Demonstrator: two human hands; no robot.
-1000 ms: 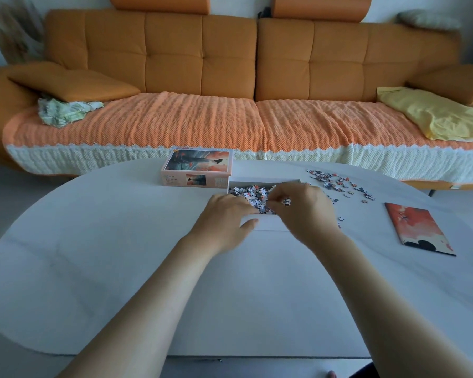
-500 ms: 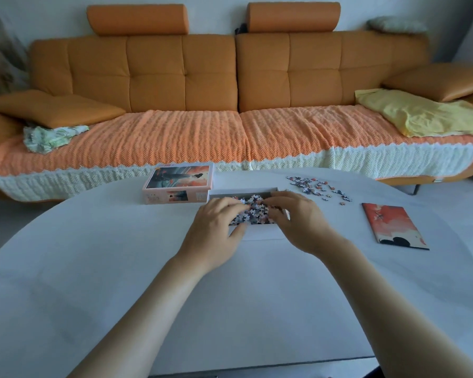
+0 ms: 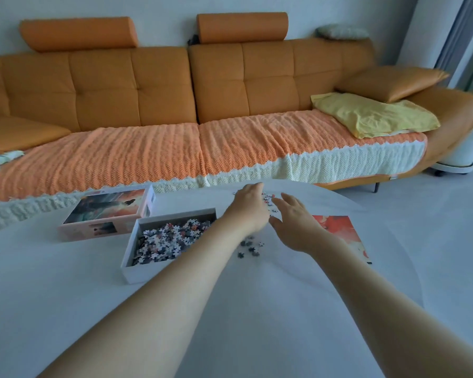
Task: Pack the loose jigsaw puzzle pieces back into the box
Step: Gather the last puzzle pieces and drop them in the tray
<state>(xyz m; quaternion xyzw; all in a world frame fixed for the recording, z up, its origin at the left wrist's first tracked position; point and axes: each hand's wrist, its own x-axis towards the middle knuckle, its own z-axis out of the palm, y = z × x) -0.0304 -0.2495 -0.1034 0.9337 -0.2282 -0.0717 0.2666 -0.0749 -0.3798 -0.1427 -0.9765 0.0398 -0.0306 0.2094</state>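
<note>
On the white table [image 3: 66, 296], the open box [image 3: 137, 274] sat left of centre, its tray well filled with jigsaw pieces [image 3: 170, 241]. Its lid [image 3: 107, 211], picture side up, lay just behind and to the left of it.

Observed, hands:
- Left hand [image 3: 247, 211] was stretched out past the box's right side, fingers extended forward and laid over a far cluster of loose pieces [image 3: 268, 199] near the table's back edge. Nothing visibly pinched; palm side hidden from me.
- Right hand [image 3: 295, 225] was just beside the left, fingers spread and relaxed, thumb apart, holding nothing. It hovered close to the same cluster; contact with the table could not be judged.

A smaller scatter of pieces [image 3: 250, 248] lay on the table between the two forearms, right of the box and apart from it. A red printed sheet [image 3: 339, 233] lay flat beyond the right wrist.

Background: orange sofa [image 3: 161, 85] with a yellow cloth [image 3: 372, 115] on its right end
</note>
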